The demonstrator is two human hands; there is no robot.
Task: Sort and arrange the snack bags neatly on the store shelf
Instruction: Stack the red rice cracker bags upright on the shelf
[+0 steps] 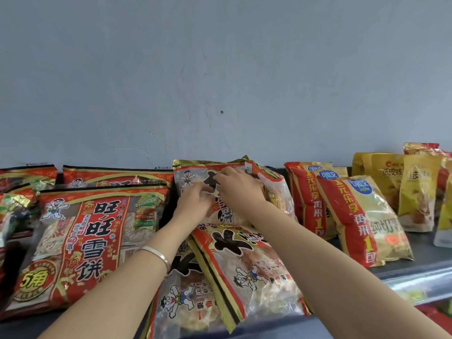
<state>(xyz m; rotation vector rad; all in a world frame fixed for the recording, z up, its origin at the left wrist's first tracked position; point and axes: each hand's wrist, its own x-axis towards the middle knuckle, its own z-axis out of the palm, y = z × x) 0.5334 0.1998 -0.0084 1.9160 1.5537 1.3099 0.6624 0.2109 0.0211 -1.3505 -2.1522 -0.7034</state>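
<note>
Both hands are on the upright clear-and-red cracker bag [189, 171] at the back of the shelf. The right hand [236, 189] has its fingers [221, 177] curled into the bag's front. The left hand [193, 204] is against the film, too blurred to tell its grip. Two matching bags [244, 277] lie flat in front, under the forearms. There's a big red snow-cracker bag [80, 241] to the left and red-and-yellow crisp bags [362, 216] to the right. The grey shelf [415, 267] stands against a pale wall [220, 69].

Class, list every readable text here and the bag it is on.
"旺旺雪饼": big red bag, left.
"5角": that bag's round badge.
"1元乐享 再来1": red-and-yellow bag.
"可比克": its blue logo.
"纸皮核": yellow bag, partly hidden.
Centre bag: big characters mostly covered.
Small print: too blurred.
</note>
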